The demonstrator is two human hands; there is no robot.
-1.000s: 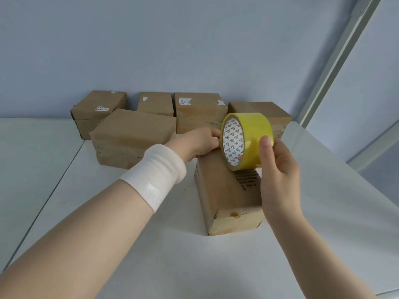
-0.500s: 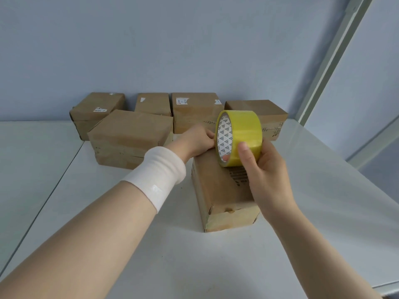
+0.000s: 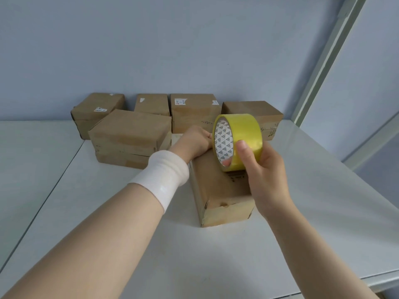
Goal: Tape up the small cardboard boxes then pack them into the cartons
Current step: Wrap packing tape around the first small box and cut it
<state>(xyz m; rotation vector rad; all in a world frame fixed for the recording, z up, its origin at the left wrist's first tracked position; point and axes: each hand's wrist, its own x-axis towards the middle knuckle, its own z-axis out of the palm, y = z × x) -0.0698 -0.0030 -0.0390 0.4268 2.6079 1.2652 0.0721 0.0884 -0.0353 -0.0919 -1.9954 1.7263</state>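
Observation:
A small brown cardboard box (image 3: 220,190) lies lengthwise on the white table (image 3: 323,201) in front of me. My right hand (image 3: 265,175) holds a yellow tape roll (image 3: 239,139) upright just above the box's top, thumb on the roll's outer face and a fingertip inside its core. My left hand (image 3: 194,141), with a white wristband on the wrist, rests on the far end of the box beside the roll; its fingertips are hidden behind the roll.
Several more brown boxes stand at the back against the blue wall: a larger box (image 3: 129,137) at the near left, and a row behind it (image 3: 194,111). The table's right edge slopes off toward a window frame (image 3: 323,61).
The tape roll and my right hand have shifted slightly left and down onto the box top. My left hand has stayed at the box's far end.

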